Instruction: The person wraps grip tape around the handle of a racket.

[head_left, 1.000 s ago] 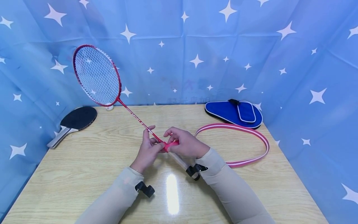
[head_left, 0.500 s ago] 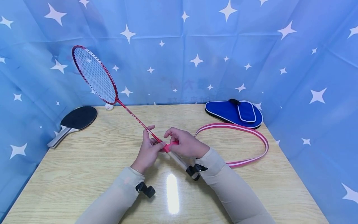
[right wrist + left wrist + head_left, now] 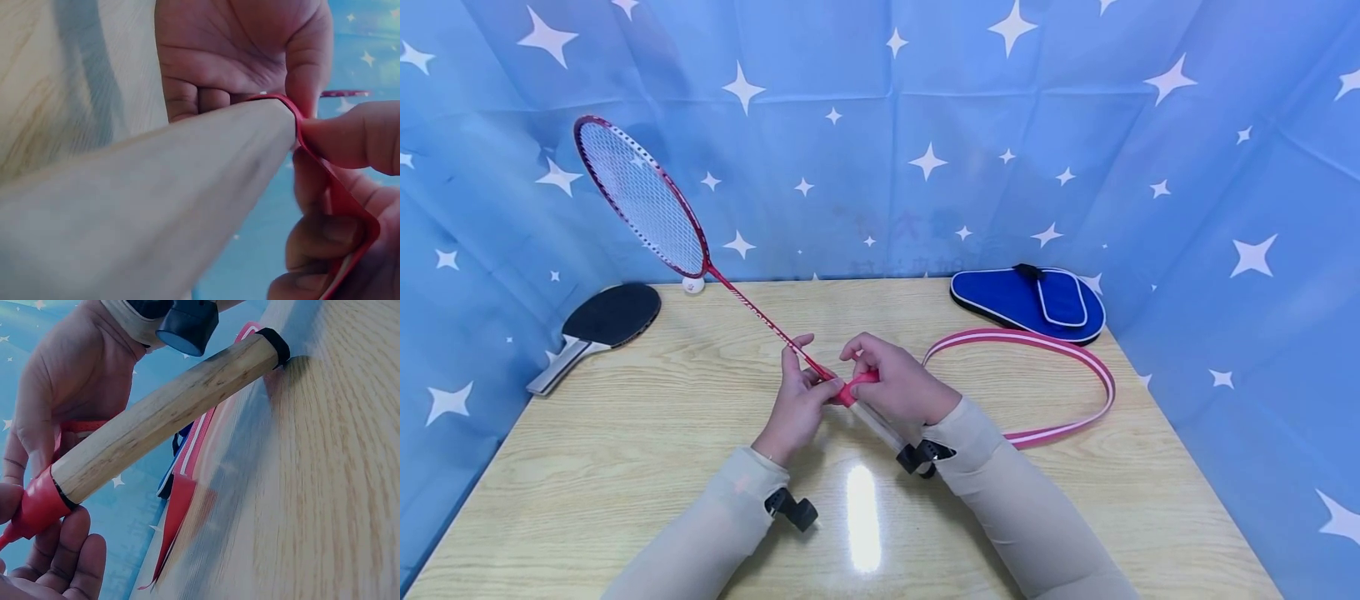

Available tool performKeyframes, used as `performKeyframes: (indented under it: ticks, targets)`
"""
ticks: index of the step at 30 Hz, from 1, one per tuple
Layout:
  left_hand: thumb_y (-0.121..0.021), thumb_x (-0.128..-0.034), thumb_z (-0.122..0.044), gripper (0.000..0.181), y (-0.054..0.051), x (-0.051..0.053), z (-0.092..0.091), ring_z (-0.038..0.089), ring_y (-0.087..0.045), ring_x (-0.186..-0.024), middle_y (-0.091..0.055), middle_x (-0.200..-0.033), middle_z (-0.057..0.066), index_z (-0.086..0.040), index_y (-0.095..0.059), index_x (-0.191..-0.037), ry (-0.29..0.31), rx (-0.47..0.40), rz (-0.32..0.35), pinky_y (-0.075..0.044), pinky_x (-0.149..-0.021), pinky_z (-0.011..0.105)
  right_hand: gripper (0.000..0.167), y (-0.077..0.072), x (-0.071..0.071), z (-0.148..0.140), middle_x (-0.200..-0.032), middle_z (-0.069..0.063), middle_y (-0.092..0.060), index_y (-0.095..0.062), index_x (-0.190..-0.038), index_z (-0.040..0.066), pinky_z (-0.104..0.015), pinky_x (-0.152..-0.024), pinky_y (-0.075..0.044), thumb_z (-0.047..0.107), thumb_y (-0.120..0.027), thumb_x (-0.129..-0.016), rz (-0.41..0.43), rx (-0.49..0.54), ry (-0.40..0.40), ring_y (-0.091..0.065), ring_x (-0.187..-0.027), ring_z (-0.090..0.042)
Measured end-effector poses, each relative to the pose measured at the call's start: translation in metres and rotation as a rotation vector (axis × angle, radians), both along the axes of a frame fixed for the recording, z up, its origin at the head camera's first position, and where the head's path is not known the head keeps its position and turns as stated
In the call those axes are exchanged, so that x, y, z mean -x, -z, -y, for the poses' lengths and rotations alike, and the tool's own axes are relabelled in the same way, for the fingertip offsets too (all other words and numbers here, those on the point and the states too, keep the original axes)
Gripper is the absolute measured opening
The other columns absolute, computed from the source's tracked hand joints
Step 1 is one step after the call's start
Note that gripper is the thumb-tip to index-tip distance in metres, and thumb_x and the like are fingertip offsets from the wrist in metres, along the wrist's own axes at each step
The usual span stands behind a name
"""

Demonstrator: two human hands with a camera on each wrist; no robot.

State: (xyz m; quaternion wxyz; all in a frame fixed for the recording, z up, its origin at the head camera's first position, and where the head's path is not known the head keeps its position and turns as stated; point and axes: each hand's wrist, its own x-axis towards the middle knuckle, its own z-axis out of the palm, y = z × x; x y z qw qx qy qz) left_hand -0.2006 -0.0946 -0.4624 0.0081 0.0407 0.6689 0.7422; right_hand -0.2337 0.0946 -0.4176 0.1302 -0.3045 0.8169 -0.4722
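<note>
A red badminton racket [image 3: 751, 307] is held slantwise above the table, its head up at the left and its bare wooden handle [image 3: 169, 412] pointing down to the right. My left hand [image 3: 793, 412] pinches it where shaft and handle meet, thumb on top. Red grip tape [image 3: 340, 194] wraps round the top of that handle. My right hand [image 3: 906, 379] pinches the tape beside the wrap, with fingers curled around it in the right wrist view. The rest of the tape, pink-red with a white stripe, lies in a wide loop to the right of my right hand.
A black table tennis bat [image 3: 613, 317] lies at the table's left edge, with a small white ball [image 3: 693, 285] near the back. A blue bat case [image 3: 1022, 304] lies at the back right. Star-printed blue cloth [image 3: 887, 167] surrounds the wooden table [image 3: 625, 467].
The racket has turned about its shaft, so its head looks narrower, and that head has shifted left. The tape loop has drawn in slightly. Both hands stay in nearly the same place.
</note>
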Motion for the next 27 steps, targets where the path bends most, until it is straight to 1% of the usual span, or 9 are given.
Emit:
performKeyframes:
  ticks: [3, 7, 9, 12, 16, 18, 20, 23, 27]
  targets:
    - [-0.057, -0.0975, 0.01, 0.073, 0.0003, 0.0001, 0.0, 0.014, -0.072, -0.074, -0.064, -0.093, 0.011, -0.014, -0.017, -0.154, 0.007, -0.007, -0.007, -0.063, -0.077, 0.032, 0.039, -0.0007, 0.0008, -0.0007, -0.089, -0.001, -0.07, -0.056, -0.13, 0.009, -0.03, -0.078, -0.054, -0.001, -0.062, -0.093, 0.046, -0.005, -0.003, -0.064, -0.078, -0.016]
    - [-0.057, -0.0976, 0.008, 0.073, 0.0014, 0.0004, 0.001, 0.016, -0.072, -0.076, -0.064, -0.094, 0.012, -0.016, -0.019, -0.154, 0.02, 0.004, -0.009, -0.063, -0.078, 0.031, 0.038, -0.0003, 0.0019, -0.0017, -0.096, -0.002, -0.077, -0.057, -0.134, 0.008, -0.032, -0.083, -0.056, 0.002, -0.065, -0.097, 0.099, -0.028, -0.02, -0.069, -0.088, -0.016]
    - [-0.058, -0.0976, 0.008, 0.073, 0.0015, 0.0003, 0.0013, 0.016, -0.072, -0.077, -0.064, -0.095, 0.013, -0.019, -0.02, -0.153, 0.022, 0.016, -0.007, -0.063, -0.078, 0.031, 0.038, 0.0003, 0.0024, -0.0023, -0.099, -0.001, -0.078, -0.059, -0.136, 0.01, -0.034, -0.087, -0.056, 0.005, -0.067, -0.099, 0.104, -0.045, -0.034, -0.071, -0.092, -0.014]
    - [-0.059, -0.0974, 0.007, 0.075, 0.0018, 0.0004, 0.0019, 0.017, -0.072, -0.078, -0.063, -0.098, 0.015, -0.021, -0.02, -0.155, 0.027, 0.027, -0.009, -0.063, -0.079, 0.031, 0.037, 0.0008, 0.0032, -0.0032, -0.101, 0.0, -0.079, -0.063, -0.137, 0.012, -0.035, -0.092, -0.056, 0.007, -0.069, -0.1, 0.088, -0.055, -0.064, -0.072, -0.095, -0.012]
    - [-0.06, -0.0967, 0.007, 0.08, 0.0028, 0.001, 0.0029, 0.017, -0.073, -0.08, -0.064, -0.103, 0.02, -0.021, -0.018, -0.159, 0.04, 0.015, -0.01, -0.063, -0.081, 0.031, 0.033, 0.0033, 0.0051, -0.0038, -0.096, 0.003, -0.079, -0.069, -0.132, 0.014, -0.035, -0.09, -0.056, 0.007, -0.069, -0.1, 0.058, -0.048, -0.087, -0.072, -0.092, -0.012]
    - [-0.061, -0.0968, 0.007, 0.082, 0.0033, 0.0009, 0.0033, 0.018, -0.073, -0.081, -0.065, -0.103, 0.019, -0.021, -0.016, -0.16, 0.048, 0.005, -0.007, -0.063, -0.082, 0.031, 0.032, 0.005, 0.0057, -0.0037, -0.094, 0.004, -0.078, -0.071, -0.131, 0.014, -0.034, -0.088, -0.056, 0.007, -0.069, -0.099, 0.045, -0.045, -0.084, -0.071, -0.091, -0.013]
    - [-0.061, -0.097, 0.007, 0.084, 0.0039, 0.0008, 0.0037, 0.018, -0.073, -0.083, -0.066, -0.102, 0.017, -0.022, -0.016, -0.161, 0.052, -0.005, -0.003, -0.063, -0.083, 0.032, 0.033, 0.0066, 0.0061, -0.0036, -0.093, 0.004, -0.077, -0.07, -0.131, 0.014, -0.033, -0.086, -0.056, 0.007, -0.069, -0.099, 0.035, -0.046, -0.072, -0.071, -0.089, -0.013]
    - [-0.061, -0.097, 0.006, 0.083, 0.0046, 0.0009, 0.0042, 0.019, -0.073, -0.086, -0.066, -0.101, 0.015, -0.024, -0.018, -0.162, 0.041, 0.002, 0.004, -0.063, -0.084, 0.033, 0.034, 0.0082, 0.0056, -0.0029, -0.093, 0.005, -0.076, -0.068, -0.132, 0.014, -0.033, -0.085, -0.057, 0.007, -0.069, -0.098, 0.027, -0.053, -0.039, -0.07, -0.088, -0.013]
    - [-0.057, -0.101, 0.002, 0.075, 0.0058, 0.0011, 0.0045, 0.019, -0.073, -0.087, -0.067, -0.1, 0.016, -0.024, -0.021, -0.161, 0.009, 0.031, 0.003, -0.062, -0.086, 0.032, 0.035, 0.0085, 0.0045, -0.001, -0.093, 0.002, -0.074, -0.066, -0.131, 0.013, -0.033, -0.083, -0.058, 0.006, -0.07, -0.097, 0.013, -0.053, 0.011, -0.069, -0.085, -0.014]
